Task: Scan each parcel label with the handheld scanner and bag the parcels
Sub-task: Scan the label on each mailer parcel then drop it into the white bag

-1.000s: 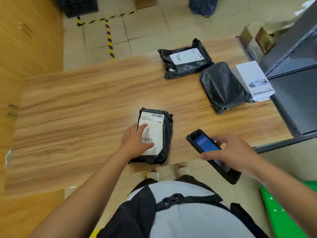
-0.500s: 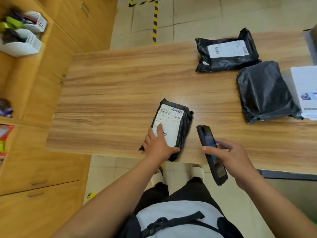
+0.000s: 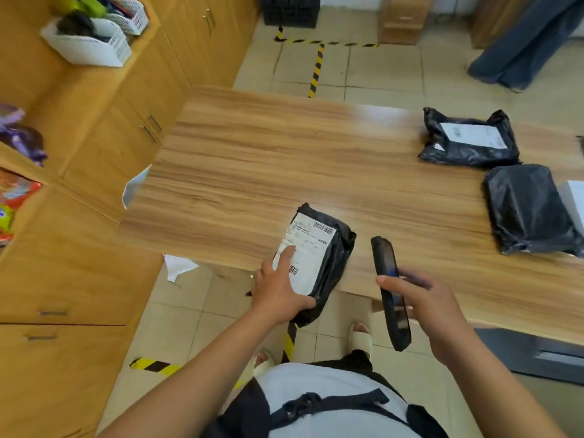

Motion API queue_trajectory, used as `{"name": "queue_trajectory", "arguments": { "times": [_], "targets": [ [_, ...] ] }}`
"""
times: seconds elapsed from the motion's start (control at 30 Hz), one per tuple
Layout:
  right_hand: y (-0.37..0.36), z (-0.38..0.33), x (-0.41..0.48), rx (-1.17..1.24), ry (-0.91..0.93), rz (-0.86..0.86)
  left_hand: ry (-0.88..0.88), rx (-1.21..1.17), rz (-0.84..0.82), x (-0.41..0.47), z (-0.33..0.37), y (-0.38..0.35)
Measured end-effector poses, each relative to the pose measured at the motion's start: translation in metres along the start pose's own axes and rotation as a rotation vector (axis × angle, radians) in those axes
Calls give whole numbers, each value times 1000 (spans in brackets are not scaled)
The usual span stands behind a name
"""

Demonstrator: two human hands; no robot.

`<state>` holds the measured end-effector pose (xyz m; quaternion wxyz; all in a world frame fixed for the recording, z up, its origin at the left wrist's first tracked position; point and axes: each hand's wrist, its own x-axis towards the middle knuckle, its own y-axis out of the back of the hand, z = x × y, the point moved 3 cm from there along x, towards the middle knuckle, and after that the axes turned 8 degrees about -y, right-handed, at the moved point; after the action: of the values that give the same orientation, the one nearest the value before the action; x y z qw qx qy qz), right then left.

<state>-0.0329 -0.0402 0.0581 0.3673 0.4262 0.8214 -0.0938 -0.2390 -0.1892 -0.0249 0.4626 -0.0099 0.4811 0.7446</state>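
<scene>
Three parcels (image 3: 524,210) sit unbagged: left hand (image 3: 278,289) grips the nearest parcel (image 3: 331,257), right hand (image 3: 433,308) holds the scanner (image 3: 387,279) beside it.

Wooden cabinets (image 3: 104,147) are standing to your left, with two white baskets (image 3: 91,49) sitting on top. Yellow-and-black tape (image 3: 317,69) is running across the tiled floor (image 3: 379,67) beyond the wooden table (image 3: 252,159), toward a black crate (image 3: 292,11).

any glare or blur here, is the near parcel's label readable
Head view: a pale glare patch on the light wooden table; the wide lens bows the table edges; the white label on the near black plastic parcel shows barcode bars, its print too soft to read; fingertips of the right hand are smeared.
</scene>
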Motion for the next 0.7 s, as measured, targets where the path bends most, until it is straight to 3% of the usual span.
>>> {"name": "queue_trajectory", "arguments": {
  "times": [0.27,0.7],
  "targets": [
    [-133,-10,-33,-52,67,-16,86,-414,264,-54,-140,76],
    [-279,-72,10,-183,95,-167,182,-712,461,-38,-248,166]
  ]
}}
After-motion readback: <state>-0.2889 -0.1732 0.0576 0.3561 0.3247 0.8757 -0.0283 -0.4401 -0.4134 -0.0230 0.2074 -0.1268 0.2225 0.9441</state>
